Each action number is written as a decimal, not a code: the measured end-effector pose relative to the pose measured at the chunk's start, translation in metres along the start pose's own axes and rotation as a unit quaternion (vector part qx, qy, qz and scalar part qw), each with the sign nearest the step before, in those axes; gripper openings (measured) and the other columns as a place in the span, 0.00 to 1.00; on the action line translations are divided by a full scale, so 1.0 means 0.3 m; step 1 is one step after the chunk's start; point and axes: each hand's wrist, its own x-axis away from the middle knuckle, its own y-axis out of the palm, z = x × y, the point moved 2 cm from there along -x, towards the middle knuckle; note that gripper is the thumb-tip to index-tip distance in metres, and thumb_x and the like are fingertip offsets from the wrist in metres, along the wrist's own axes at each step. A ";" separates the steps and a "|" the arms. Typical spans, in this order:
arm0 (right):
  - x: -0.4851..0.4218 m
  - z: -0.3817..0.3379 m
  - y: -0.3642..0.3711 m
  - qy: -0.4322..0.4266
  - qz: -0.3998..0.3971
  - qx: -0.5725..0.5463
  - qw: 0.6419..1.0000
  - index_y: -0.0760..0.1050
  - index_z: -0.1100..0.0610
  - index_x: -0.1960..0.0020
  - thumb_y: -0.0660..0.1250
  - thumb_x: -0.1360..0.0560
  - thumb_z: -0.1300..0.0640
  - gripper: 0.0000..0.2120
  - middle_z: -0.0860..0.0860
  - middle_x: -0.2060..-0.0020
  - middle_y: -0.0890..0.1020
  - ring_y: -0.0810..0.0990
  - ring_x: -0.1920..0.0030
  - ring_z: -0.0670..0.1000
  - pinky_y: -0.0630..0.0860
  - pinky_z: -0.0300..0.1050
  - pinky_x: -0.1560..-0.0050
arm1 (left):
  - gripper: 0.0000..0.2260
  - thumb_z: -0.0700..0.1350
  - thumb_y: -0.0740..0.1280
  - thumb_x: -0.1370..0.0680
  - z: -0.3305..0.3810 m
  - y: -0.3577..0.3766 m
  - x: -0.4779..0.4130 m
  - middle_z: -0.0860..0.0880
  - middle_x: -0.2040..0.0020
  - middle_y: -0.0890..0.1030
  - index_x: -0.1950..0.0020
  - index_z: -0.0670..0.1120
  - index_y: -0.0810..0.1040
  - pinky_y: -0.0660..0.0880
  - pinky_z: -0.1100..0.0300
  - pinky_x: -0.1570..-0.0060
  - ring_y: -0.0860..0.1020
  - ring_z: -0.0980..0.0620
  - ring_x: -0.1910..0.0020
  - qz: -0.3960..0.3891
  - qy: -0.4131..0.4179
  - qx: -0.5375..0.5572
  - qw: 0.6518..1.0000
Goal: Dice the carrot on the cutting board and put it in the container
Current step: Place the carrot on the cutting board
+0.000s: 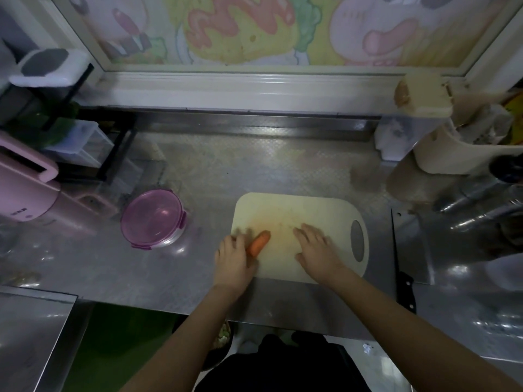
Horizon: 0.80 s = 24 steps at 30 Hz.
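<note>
At the left of the worktop (215,171), the container (169,241) is sitting with its purple lid (151,213) on, so dice could be going astray unless it is opened. On the cutting board (283,207), the left hand (233,257) is gripping the carrot (258,243) with curled fingers, a short, whole orange stub liable to roll. The right hand (315,250) is lying flat, fingers spread; the knife (407,290) is lying untouched beyond.

The left hand (232,260) holds the carrot (259,242) on the cutting board (297,207); right hand (317,248) lies flat
</note>
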 end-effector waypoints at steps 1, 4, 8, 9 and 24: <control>0.015 0.010 -0.011 0.002 0.032 -0.030 0.999 0.51 0.56 0.24 0.57 0.20 0.55 0.28 0.52 0.24 0.54 0.54 0.25 0.53 0.52 0.49 0.28 | 0.20 0.46 0.63 0.27 0.012 -0.008 0.015 0.43 0.42 0.71 0.36 0.45 0.69 0.67 0.53 0.46 0.71 0.42 0.43 0.029 0.047 -0.020 0.998; 0.085 0.081 -0.040 0.039 0.158 -0.113 0.980 0.62 0.59 0.28 0.60 0.22 0.60 0.22 0.56 0.31 0.68 0.65 0.31 0.56 0.58 0.48 0.31 | 0.13 0.45 0.56 0.29 0.074 -0.002 0.060 0.45 0.52 0.76 0.48 0.45 0.76 0.65 0.57 0.55 0.75 0.43 0.54 0.072 0.191 -0.016 0.979; 0.215 0.237 0.004 0.217 0.254 -0.111 0.936 0.70 0.65 0.38 0.64 0.26 0.64 0.17 0.63 0.44 0.74 0.73 0.43 0.64 0.69 0.57 0.44 | 0.16 0.43 0.57 0.28 0.159 0.052 0.094 0.46 0.47 0.76 0.42 0.46 0.76 0.62 0.58 0.44 0.74 0.44 0.46 -0.002 0.274 0.003 0.962; 0.249 0.268 0.021 0.278 0.248 -0.104 0.922 0.69 0.67 0.39 0.64 0.26 0.63 0.17 0.65 0.44 0.74 0.72 0.42 0.66 0.69 0.58 0.44 | 0.18 0.43 0.56 0.26 0.174 0.062 0.097 0.45 0.42 0.74 0.37 0.46 0.74 0.59 0.56 0.37 0.70 0.44 0.40 -0.028 0.275 -0.013 0.961; 0.395 0.373 0.068 0.467 0.165 -0.334 0.802 0.60 0.72 0.37 0.59 0.22 0.66 0.17 0.70 0.39 0.70 0.71 0.39 0.67 0.68 0.54 0.44 | 0.21 0.42 0.56 0.22 0.172 0.120 0.103 0.47 0.28 0.62 0.29 0.47 0.64 0.55 0.55 0.30 0.57 0.48 0.27 -0.106 0.262 -0.052 0.958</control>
